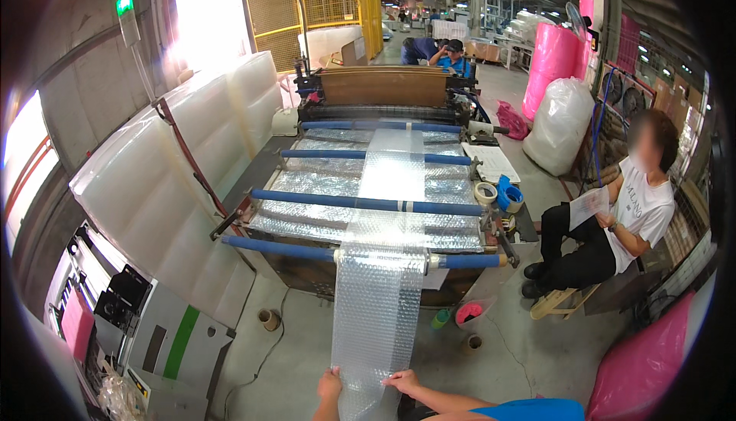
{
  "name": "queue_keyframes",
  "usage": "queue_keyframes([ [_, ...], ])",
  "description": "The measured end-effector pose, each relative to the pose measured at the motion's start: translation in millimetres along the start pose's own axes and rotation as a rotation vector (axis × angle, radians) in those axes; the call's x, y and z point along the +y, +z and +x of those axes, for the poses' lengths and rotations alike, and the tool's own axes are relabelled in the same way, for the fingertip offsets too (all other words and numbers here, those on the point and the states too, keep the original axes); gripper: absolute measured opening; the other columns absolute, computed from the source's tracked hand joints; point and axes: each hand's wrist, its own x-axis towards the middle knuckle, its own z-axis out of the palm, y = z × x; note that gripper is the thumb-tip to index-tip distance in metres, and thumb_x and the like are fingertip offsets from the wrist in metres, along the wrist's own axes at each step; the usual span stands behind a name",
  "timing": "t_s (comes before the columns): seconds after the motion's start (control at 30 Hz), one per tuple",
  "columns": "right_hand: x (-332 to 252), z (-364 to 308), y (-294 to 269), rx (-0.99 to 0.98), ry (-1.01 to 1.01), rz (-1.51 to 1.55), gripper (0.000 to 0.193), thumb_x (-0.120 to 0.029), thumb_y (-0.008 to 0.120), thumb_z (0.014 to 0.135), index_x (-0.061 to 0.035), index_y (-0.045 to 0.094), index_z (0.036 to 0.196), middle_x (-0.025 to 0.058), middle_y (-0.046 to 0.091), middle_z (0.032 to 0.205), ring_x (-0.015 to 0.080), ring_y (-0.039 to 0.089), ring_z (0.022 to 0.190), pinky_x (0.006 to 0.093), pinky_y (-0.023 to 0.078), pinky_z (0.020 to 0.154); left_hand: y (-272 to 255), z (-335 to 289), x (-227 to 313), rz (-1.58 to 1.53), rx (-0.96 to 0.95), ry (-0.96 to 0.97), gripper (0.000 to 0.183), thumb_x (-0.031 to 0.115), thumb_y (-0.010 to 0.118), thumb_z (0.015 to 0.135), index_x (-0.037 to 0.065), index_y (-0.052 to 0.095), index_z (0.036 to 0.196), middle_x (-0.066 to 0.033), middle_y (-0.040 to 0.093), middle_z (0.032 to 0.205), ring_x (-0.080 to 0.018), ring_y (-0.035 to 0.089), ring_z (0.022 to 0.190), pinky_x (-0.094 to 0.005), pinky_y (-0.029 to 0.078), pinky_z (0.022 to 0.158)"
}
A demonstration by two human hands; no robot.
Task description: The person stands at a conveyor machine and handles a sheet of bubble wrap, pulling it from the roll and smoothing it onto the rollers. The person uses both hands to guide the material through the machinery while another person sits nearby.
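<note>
A long strip of clear bubble wrap (377,298) comes over the blue rollers of a machine and hangs down toward me. My left hand (330,383) is closed on its left edge. At the right edge, my right hand (402,380) pinches the film between thumb and fingers. Between my hands the strip is spread fairly flat, and its lower end runs out of sight near the bottom of the view. The nearest blue roller (280,249) carries the strip where it bends downward.
Big wrapped white rolls (176,168) line the left, above a grey machine cabinet (172,352). On the right a seated person (644,198) holds papers. Tape rolls (508,193) lie on the machine's right side. A pink bag (470,314) and a cardboard core (268,319) stand on the floor.
</note>
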Motion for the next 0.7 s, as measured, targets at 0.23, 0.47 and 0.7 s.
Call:
queue_keyframes([
  [0.23,-53,31,-39,0.152,-0.157,0.041,0.026,-0.027,0.070,0.062,-0.0039,0.064,0.070,0.0030,0.059,0.062,0.0086,0.051,0.056,0.0228,0.041,0.054,-27,17,67,-0.154,0.149,0.114,0.041,0.042,0.033,0.083,0.006,0.049,0.095,-0.0176,0.056,0.089,-0.0364,0.051,0.085,-0.0446,0.039,0.071],
  [0.47,-127,27,-74,0.227,-0.300,0.127,0.024,-0.026,0.070,0.063,-0.0036,0.063,0.069,0.0038,0.058,0.058,0.0079,0.050,0.055,0.0228,0.039,0.050,-73,9,119,-0.233,0.295,0.209,0.037,0.040,0.038,0.082,0.006,0.049,0.090,-0.0204,0.056,0.085,-0.0377,0.052,0.079,-0.0440,0.040,0.066],
  [0.7,-103,10,-51,0.151,-0.223,0.428,0.020,-0.020,0.068,0.067,-0.0028,0.061,0.076,0.0037,0.058,0.069,0.0072,0.052,0.061,0.0201,0.044,0.051,-51,3,54,-0.382,0.212,0.198,0.060,0.047,0.064,0.062,0.000,0.047,0.094,-0.0176,0.056,0.086,-0.0309,0.054,0.081,-0.0381,0.042,0.070],
])
